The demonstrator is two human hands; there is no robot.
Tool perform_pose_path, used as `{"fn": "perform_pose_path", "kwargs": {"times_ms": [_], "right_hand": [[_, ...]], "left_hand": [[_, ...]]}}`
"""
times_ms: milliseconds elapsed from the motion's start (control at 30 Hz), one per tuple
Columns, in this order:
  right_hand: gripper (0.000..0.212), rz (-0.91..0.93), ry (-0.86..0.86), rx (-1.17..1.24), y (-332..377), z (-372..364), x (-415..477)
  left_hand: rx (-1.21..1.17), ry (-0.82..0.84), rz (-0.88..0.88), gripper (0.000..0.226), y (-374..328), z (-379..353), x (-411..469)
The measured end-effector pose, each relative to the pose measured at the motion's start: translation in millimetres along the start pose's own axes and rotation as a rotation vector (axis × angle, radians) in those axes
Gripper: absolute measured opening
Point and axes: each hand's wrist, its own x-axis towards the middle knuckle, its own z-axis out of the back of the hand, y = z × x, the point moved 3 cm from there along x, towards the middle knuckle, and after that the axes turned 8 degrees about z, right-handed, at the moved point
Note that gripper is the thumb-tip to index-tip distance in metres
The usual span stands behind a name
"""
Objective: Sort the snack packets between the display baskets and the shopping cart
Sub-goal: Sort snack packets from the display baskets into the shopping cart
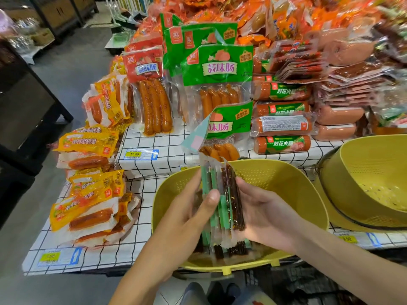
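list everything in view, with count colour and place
snack sticks: a stack, green and dark brown, between both hands
near basket: one, yellow, under the stack
far basket: at least one, yellow, right edge
cloth: one, white with black grid, under the goods
green sausage packs: several, green, upright behind the near basket
red sausage packs: a few, red, left of the green ones
yellow sausage packs: many, yellow, far left on the cloth
ham rolls: a pile, orange, green labels, right of the green packs
price tags: three, yellow and blue, along the cloth's edges
left hand: one, grips the stack's left side
right hand: one, holds its right side
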Motion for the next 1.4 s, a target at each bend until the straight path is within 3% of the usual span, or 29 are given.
{"fn": "perform_pose_path", "kwargs": {"times_ms": [100,333,467,567,700,933,1100,1200,1400], "right_hand": [[0.055,-0.025,0.021,0.132,1.0,1.7,-0.3],[0.042,-0.031,0.031,0.122,5.7,0.7,-2.2],[0.045,-0.041,0.071,0.186,6.3,4.2,-4.7],[0.046,-0.045,0.015,0.175,5.4,6.3,-5.6],[0.045,-0.047,-0.039,0.086,5.0,4.0,-6.4],[0.057,0.048,-0.161,0.038,18.6,8.6,-18.2],[0.045,0.128,-0.153,-0.018,21.3,0.8,-34.5],[0.045,0.231,-0.322,-0.064,22.5,6.7,-58.9],[0.038,0.530,-0.665,-0.074,-6.2,9.9,-147.0]], "left_hand": [[-0.032,0.001,-0.026,0.040,-1.1,0.4,-1.0],[-0.106,-0.010,-0.007,0.045,5.4,2.4,0.9],[-0.109,-0.035,0.018,0.046,5.5,0.6,2.4],[-0.024,-0.078,-0.017,0.040,3.3,-2.4,2.9],[0.051,-0.112,0.005,0.060,1.5,-6.8,4.7],[-0.068,-0.319,0.007,0.056,1.4,8.7,5.4],[-0.212,-0.270,0.101,0.047,9.7,4.0,9.3],[-0.325,-0.192,0.157,0.047,15.9,-0.6,12.9],[-0.265,0.125,0.223,0.064,15.8,-62.5,18.6]]}}
